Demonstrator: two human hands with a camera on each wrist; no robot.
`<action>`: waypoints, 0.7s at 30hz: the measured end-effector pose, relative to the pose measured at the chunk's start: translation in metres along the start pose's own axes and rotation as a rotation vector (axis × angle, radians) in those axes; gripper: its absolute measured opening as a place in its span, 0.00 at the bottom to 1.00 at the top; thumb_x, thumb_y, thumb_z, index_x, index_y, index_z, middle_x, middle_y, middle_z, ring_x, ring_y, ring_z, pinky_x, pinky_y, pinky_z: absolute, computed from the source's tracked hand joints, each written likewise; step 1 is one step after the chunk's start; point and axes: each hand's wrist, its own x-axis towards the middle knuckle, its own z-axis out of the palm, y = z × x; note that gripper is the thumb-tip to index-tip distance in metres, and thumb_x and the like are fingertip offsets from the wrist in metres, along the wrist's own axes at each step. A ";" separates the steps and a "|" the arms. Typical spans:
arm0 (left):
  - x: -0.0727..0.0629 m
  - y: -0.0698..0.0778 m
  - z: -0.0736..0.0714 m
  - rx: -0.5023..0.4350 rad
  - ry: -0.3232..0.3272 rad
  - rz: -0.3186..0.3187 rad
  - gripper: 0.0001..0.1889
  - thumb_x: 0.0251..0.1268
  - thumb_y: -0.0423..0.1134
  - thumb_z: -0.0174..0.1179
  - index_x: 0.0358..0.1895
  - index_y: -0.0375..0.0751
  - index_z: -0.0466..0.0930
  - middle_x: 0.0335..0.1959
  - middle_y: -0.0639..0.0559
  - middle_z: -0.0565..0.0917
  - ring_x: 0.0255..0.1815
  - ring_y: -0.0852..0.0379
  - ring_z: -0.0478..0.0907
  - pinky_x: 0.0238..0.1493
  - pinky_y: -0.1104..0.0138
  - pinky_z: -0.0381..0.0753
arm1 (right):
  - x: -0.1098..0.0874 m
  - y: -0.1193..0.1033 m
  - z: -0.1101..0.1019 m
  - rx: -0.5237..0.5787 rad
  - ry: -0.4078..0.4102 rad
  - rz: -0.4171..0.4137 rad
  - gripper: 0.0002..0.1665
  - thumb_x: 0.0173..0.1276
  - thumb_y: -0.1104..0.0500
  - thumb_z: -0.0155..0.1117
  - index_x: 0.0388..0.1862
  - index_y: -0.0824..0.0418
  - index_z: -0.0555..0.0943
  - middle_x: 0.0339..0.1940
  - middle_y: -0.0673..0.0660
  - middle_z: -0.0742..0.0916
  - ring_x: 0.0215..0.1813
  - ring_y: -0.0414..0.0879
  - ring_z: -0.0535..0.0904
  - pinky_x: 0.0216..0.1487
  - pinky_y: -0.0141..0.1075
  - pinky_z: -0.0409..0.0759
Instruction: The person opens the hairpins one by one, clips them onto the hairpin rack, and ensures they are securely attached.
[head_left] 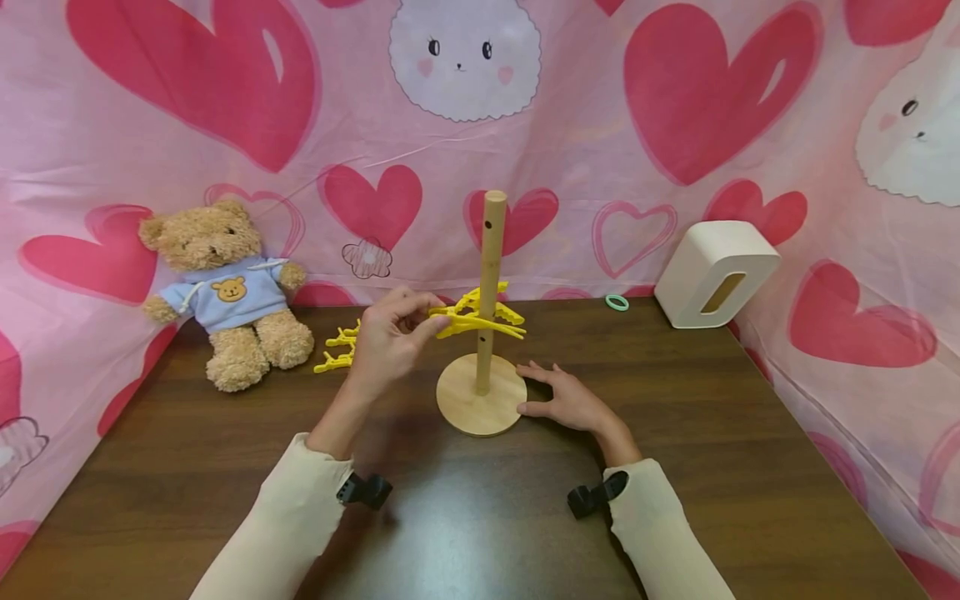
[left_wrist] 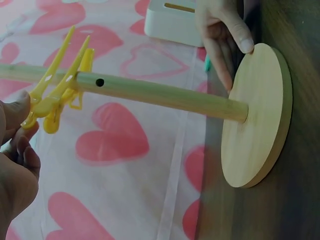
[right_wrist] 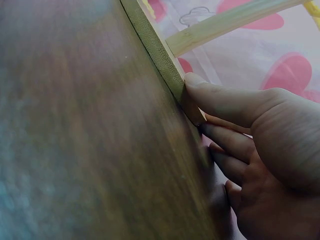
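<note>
A light wooden stand [head_left: 491, 258] has a round base [head_left: 459, 400] and an upright post with dark holes. My left hand [head_left: 390, 333] pinches a yellow plastic hair clip [left_wrist: 49, 102] between thumb and fingers. Its jaws are spread, with long prongs passing across the post; whether they grip it I cannot tell. My right hand [head_left: 566, 400] holds the base's right edge. In the right wrist view the thumb [right_wrist: 220, 100] lies on the rim, with the fingers by its edge. Several more yellow clips [head_left: 337, 358] lie behind my left hand, partly hidden by it.
On the brown table [head_left: 465, 517], a teddy bear [head_left: 232, 292] in a blue top sits at the back left. A white box [head_left: 690, 275] with a slot stands at the back right. Near it lies a small green ring [head_left: 617, 302]. A pink heart-print cloth [head_left: 577, 158] hangs behind.
</note>
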 end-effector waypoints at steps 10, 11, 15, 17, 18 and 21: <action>-0.001 0.000 0.005 0.000 0.001 -0.035 0.09 0.54 0.26 0.75 0.39 0.31 0.88 0.25 0.47 0.73 0.29 0.52 0.68 0.28 0.71 0.67 | 0.000 -0.001 -0.001 0.007 -0.008 0.022 0.41 0.68 0.51 0.73 0.76 0.60 0.70 0.78 0.64 0.67 0.81 0.66 0.44 0.76 0.63 0.41; -0.001 0.000 0.005 0.000 0.000 -0.039 0.09 0.54 0.26 0.75 0.39 0.31 0.88 0.26 0.47 0.73 0.29 0.52 0.69 0.29 0.71 0.68 | 0.000 -0.001 -0.001 0.006 -0.008 0.024 0.41 0.68 0.51 0.73 0.76 0.60 0.70 0.78 0.64 0.67 0.81 0.66 0.44 0.76 0.63 0.41; -0.001 0.000 0.005 0.000 -0.009 -0.057 0.10 0.55 0.27 0.75 0.41 0.31 0.88 0.27 0.46 0.75 0.29 0.53 0.70 0.30 0.71 0.70 | 0.000 -0.001 -0.001 0.001 -0.009 0.028 0.41 0.68 0.50 0.73 0.76 0.60 0.70 0.78 0.64 0.67 0.81 0.67 0.44 0.76 0.64 0.42; -0.001 -0.001 0.005 0.004 -0.015 -0.063 0.10 0.55 0.27 0.74 0.42 0.32 0.88 0.28 0.46 0.76 0.30 0.52 0.71 0.31 0.71 0.71 | 0.001 -0.001 -0.001 -0.003 -0.009 0.029 0.41 0.67 0.50 0.73 0.76 0.60 0.70 0.78 0.64 0.67 0.81 0.67 0.44 0.76 0.64 0.42; -0.002 -0.001 0.005 0.007 -0.019 -0.066 0.11 0.55 0.27 0.74 0.42 0.31 0.88 0.28 0.46 0.76 0.30 0.52 0.72 0.31 0.71 0.72 | 0.001 -0.001 -0.001 -0.005 -0.009 0.030 0.41 0.67 0.50 0.73 0.76 0.60 0.70 0.78 0.64 0.67 0.81 0.68 0.44 0.76 0.64 0.42; -0.003 0.000 0.004 0.016 -0.031 -0.070 0.12 0.56 0.27 0.74 0.43 0.31 0.87 0.30 0.45 0.77 0.31 0.52 0.73 0.33 0.68 0.74 | 0.001 0.000 -0.001 -0.006 -0.006 0.024 0.41 0.67 0.50 0.73 0.76 0.60 0.70 0.77 0.64 0.67 0.81 0.68 0.45 0.76 0.64 0.42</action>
